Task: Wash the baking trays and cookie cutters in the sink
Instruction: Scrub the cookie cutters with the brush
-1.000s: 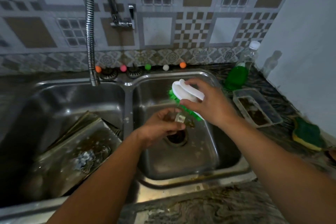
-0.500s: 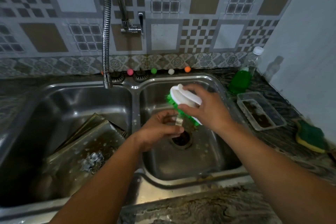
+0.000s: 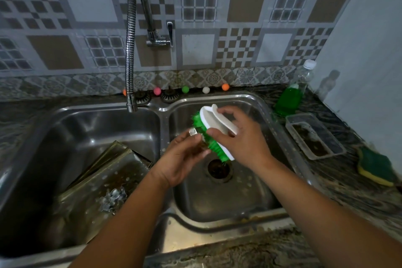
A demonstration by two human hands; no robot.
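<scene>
Over the right basin of a double steel sink. Left hand pinches a small metal cutter between thumb and curled fingertips; only its top edge shows above the fingers, the rest hidden, shape not readable. Right hand grips a white-backed brush, fingers wrapped over the handle ridge, thumb on the near side. The green bristles face down-left and press against the cutter and the left fingertips.

Brush long axis runs from far-left to near-right, its near end just above the drain. Cutter's own axis cannot be told.

Left basin: trays leaning tilted against the near-left side, wet and speckled, with a heap of small metal cutters lying on the upper one.

Flexible tap hangs from the tiled wall, spout over the left basin near the divider. Row of small coloured balls along the back ledge. On the dark stone counter to the right: a bottle of green liquid, a clear tub with brown residue, a green-yellow sponge further out. Patterned grey-brown tiles behind; plain pale wall on the right.
</scene>
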